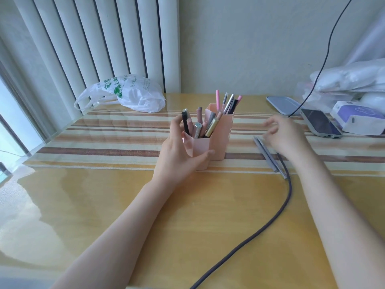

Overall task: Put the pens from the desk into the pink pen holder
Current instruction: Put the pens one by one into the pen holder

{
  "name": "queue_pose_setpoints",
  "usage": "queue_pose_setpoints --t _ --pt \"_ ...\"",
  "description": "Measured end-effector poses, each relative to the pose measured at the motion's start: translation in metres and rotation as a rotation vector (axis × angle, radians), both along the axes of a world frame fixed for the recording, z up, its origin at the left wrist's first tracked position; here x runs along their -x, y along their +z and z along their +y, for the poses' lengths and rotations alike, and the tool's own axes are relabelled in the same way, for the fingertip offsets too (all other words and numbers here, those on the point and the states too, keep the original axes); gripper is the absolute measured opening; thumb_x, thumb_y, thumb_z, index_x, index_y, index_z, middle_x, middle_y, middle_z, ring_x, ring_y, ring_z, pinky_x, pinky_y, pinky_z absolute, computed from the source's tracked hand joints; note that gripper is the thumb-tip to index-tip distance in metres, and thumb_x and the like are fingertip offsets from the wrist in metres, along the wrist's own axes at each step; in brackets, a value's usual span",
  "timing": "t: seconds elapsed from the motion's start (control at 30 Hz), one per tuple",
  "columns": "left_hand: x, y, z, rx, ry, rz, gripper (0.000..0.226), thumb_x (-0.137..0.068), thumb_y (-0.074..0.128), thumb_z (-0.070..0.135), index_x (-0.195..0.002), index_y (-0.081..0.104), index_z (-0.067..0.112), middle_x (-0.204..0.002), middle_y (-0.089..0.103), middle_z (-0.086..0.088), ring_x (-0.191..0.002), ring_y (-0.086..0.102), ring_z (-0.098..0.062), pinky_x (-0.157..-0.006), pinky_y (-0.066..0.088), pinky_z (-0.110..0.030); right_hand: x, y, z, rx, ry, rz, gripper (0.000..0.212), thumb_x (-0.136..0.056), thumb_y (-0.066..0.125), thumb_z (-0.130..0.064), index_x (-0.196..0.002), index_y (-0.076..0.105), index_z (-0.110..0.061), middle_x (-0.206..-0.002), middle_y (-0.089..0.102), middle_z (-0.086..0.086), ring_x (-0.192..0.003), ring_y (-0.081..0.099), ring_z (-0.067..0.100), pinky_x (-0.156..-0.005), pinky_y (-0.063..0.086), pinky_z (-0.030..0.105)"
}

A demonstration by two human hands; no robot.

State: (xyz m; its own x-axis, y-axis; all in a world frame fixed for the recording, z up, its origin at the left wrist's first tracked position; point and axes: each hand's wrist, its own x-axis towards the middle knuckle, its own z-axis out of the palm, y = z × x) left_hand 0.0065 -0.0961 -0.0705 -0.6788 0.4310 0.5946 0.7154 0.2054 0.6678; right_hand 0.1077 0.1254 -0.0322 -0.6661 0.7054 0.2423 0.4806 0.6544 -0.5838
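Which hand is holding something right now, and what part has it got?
The left hand grips the pink holder around its shorter front section. The right hand, blurred, hovers over the pens, holding nothing.

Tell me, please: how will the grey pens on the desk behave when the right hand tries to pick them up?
The grey pens look thin, stiff and light, so they should lift easily. They lie on a glossy desk, so they may slide or roll when nudged. The right hand, blurred, hovers over their far ends; a pinch seems safer than a push.

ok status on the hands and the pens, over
Left hand gripping pink pen holder. Right hand open, blurred, over grey pens on the desk. Dark cable beside those pens.
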Motion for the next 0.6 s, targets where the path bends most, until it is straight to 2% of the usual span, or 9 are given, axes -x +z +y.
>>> queue_pose_setpoints --t 0.07,0.13,0.23,0.33,0.4,0.47,0.53,0.6 --pt "-0.001 0.000 0.000 0.001 0.002 0.001 0.089 -0.066 0.081 0.038 -0.132 0.026 0.019 -0.119 0.060 0.005 -0.102 0.061 -0.017 -0.077 0.051 -0.037 0.006 -0.008 -0.003 0.032 0.025 -0.186 0.029 -0.088 0.057 -0.005 -0.112 0.062 -0.018 -0.103 0.064 0.008 -0.087 0.060 0.026 -0.071 0.048 0.033" --pt "-0.001 0.001 0.000 0.002 0.004 0.007 0.089 -0.066 0.081 0.039 -0.132 0.026 0.018 -0.117 0.060 0.004 -0.100 0.061 -0.018 -0.076 0.051 -0.037 0.012 -0.013 -0.008 0.015 0.050 -0.286 0.028 -0.085 0.063 -0.007 -0.111 0.063 -0.017 -0.099 0.062 0.008 -0.089 0.060 0.027 -0.071 0.045 0.031" --pt "-0.001 0.001 0.000 -0.002 0.003 0.013 0.089 -0.065 0.080 0.043 -0.132 0.026 0.018 -0.115 0.061 0.002 -0.097 0.061 -0.020 -0.074 0.052 -0.037 0.016 -0.015 -0.015 -0.072 0.057 -0.332 0.037 -0.084 0.059 -0.003 -0.119 0.058 -0.014 -0.102 0.064 0.012 -0.081 0.059 0.027 -0.066 0.044 0.029" --pt "-0.001 0.001 0.000 0.000 0.007 0.013 0.090 -0.065 0.078 0.044 -0.132 0.026 0.018 -0.116 0.061 0.001 -0.098 0.062 -0.021 -0.074 0.053 -0.041 0.014 -0.015 -0.025 -0.125 0.094 -0.332 0.045 -0.082 0.062 -0.007 -0.126 0.051 -0.012 -0.113 0.060 0.017 -0.085 0.061 0.032 -0.064 0.048 0.033" --pt "-0.001 0.000 0.001 -0.001 0.007 0.018 0.090 -0.064 0.077 0.045 -0.133 0.026 0.019 -0.118 0.061 0.002 -0.099 0.062 -0.020 -0.074 0.053 -0.042 0.013 -0.014 -0.029 -0.081 0.132 -0.278 0.054 -0.082 0.065 -0.011 -0.132 0.044 -0.016 -0.105 0.057 0.014 -0.082 0.059 0.029 -0.056 0.041 0.031" --pt "-0.001 0.001 0.001 0.000 0.010 0.021 0.090 -0.064 0.077 0.046 -0.133 0.026 0.019 -0.118 0.060 0.003 -0.099 0.062 -0.020 -0.075 0.053 -0.041 0.012 -0.010 -0.031 0.021 0.149 -0.128 0.058 -0.082 0.064 -0.010 -0.133 0.038 -0.023 -0.089 0.055 0.008 -0.068 0.055 0.024 -0.049 0.037 0.030" --pt "-0.002 0.001 0.000 -0.002 0.008 0.014 0.090 -0.064 0.076 0.046 -0.133 0.026 0.019 -0.119 0.060 0.003 -0.100 0.061 -0.019 -0.076 0.053 -0.040 0.010 -0.002 -0.030 0.134 0.138 0.076 0.065 -0.082 0.064 -0.009 -0.136 0.033 -0.029 -0.084 0.058 0.010 -0.064 0.057 0.026 -0.051 0.046 0.033" --pt "-0.002 0.001 0.000 -0.006 0.007 0.016 0.090 -0.064 0.077 0.046 -0.133 0.025 0.020 -0.120 0.060 0.003 -0.102 0.061 -0.018 -0.076 0.053 -0.040 0.009 0.006 -0.030 0.255 0.120 0.281 0.074 -0.083 0.064 -0.006 -0.140 0.028 -0.035 -0.091 0.062 0.013 -0.073 0.063 0.027 -0.062 0.055 0.036"
